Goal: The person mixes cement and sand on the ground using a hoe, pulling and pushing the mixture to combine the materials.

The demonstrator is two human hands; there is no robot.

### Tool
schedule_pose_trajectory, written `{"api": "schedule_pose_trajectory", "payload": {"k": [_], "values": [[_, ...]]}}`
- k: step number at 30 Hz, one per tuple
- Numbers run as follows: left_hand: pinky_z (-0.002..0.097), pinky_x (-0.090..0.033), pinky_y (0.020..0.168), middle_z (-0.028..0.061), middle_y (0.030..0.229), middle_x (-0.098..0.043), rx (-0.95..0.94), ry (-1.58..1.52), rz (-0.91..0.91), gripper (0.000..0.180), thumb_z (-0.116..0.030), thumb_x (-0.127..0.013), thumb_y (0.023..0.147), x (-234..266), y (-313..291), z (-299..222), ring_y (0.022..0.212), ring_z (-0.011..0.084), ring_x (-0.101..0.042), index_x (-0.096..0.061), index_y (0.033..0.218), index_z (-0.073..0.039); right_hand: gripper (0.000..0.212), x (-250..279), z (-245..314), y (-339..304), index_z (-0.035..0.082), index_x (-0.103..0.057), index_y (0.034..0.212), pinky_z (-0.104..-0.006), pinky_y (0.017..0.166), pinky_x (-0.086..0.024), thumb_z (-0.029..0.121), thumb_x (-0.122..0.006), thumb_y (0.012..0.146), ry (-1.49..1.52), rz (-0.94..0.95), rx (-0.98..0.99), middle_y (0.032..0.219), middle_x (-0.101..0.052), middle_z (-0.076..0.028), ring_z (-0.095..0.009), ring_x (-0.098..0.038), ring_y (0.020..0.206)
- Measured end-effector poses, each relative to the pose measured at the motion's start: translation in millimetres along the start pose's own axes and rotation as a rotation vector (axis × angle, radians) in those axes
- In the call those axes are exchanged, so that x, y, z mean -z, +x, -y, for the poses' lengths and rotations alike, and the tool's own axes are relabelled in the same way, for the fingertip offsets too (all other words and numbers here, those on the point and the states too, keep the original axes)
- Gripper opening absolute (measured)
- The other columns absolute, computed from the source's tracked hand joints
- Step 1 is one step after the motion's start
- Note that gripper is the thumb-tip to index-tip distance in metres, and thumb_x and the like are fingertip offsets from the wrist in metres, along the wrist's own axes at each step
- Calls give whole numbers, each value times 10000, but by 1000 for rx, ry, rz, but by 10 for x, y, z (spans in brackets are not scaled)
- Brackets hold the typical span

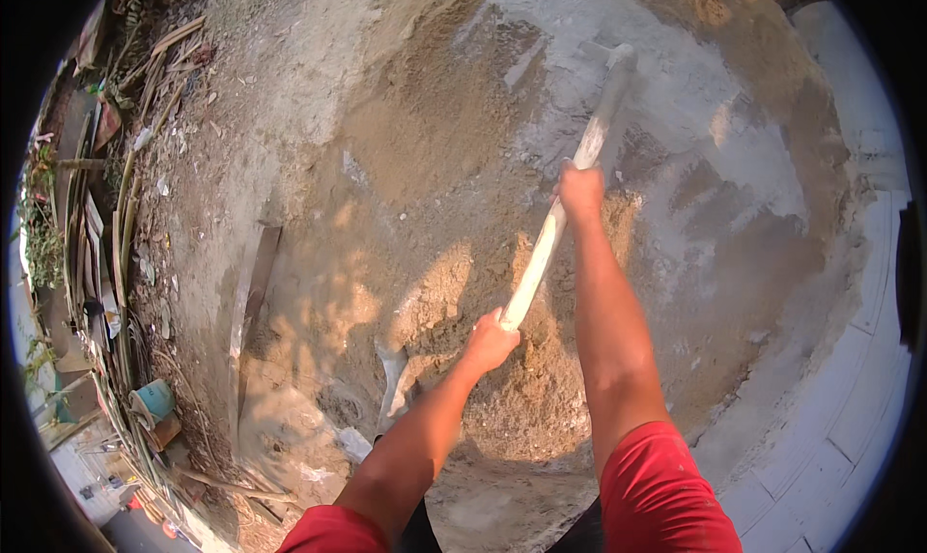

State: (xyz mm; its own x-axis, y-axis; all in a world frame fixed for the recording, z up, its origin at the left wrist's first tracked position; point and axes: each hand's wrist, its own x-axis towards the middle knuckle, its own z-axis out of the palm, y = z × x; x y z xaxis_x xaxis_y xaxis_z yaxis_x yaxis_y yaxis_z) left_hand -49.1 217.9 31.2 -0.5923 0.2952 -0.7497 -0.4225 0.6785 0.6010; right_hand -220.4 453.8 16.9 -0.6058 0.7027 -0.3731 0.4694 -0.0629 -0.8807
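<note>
A long pale wooden handle [591,145] of a digging tool runs from the middle of the view up to the right, over a wide heap of sand and grey cement powder [425,167]. My left hand [491,339] grips the near end of the handle. My right hand [580,190] grips it farther up, arm stretched out. The far end of the tool [618,58] lies in the grey powder, its blade hidden or blurred. Both arms come from red sleeves at the lower edge.
A wooden plank [253,302] lies at the heap's left edge. Sticks, boards and rubble [106,215] line the left side, with a blue bucket [154,398] lower left. Pale paving [850,398] curves along the right. A metal blade-like piece [394,384] lies near my left forearm.
</note>
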Motion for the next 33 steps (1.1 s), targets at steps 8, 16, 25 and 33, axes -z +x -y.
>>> {"api": "schedule_pose_trajectory", "payload": {"k": [8,16,25,33], "values": [[421,-518,644,208,793,-659,204,-74,102,447,-264,-708,795,-174,-1125,569,693,315,-656,-595,1100,43,349,-50,-731,-1106,-63,-472,1074,-403,522,-554,195,-650,920,-298,197,-330,773,-643,-165,-270,-669,578],[400,-520,913,187,1041,-717,391,-49,257,601,-375,-752,811,408,-4383,725,1005,286,-706,-604,1300,-58,422,1112,419,-4640,72,-328,1223,-343,381,-481,2,-597,906,205,290,-649,727,-511,-77,-170,-491,413],[410,-532,738,214,953,-703,5,-152,2,444,-237,-721,852,702,-1444,-183,840,303,-700,-615,1226,-20,285,0,1431,-2074,10,-388,1132,-287,453,-477,130,-590,973,117,286,40,769,-542,-70,-136,-559,529],[352,-446,466,103,707,-601,98,-404,-66,505,-183,-704,801,482,327,-527,500,175,-545,-537,1182,103,400,-1168,259,112,-101,-447,1153,-350,467,-526,201,-602,941,-210,325,-6,761,-608,-133,-206,-625,542]]}}
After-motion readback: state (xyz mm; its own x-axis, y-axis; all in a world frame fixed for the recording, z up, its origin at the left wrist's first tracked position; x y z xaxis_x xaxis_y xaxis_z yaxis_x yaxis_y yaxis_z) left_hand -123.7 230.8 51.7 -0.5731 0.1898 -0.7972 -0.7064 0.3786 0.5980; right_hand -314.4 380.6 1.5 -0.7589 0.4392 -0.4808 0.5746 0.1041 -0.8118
